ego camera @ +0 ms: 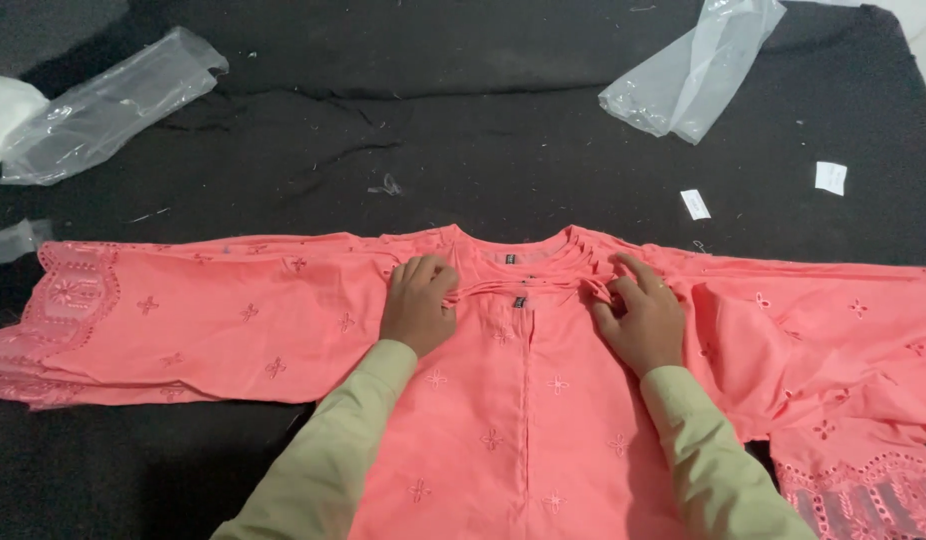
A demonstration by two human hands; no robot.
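Several coral-pink embroidered tunics (523,420), stacked flat on a black cloth surface (463,140), necklines aligned, sleeves spread wide to both sides. Left hand (419,300) on the collar's left side, fingers (438,275) curled and pinching the topmost neckline edge. Right hand (638,315) on the collar's right side, fingers (623,272) bent, pressing and gathering a fold of the same fabric; not fully closed. Pale green sleeves (333,450) on both forearms. Beyond the stack, up and to its left, a clear plastic bag (108,105); up and to its right, a second clear bag (693,70). Two small white paper tags (695,203) just beyond the right sleeve of the stack, lying on the black cloth, apart from the tunics.
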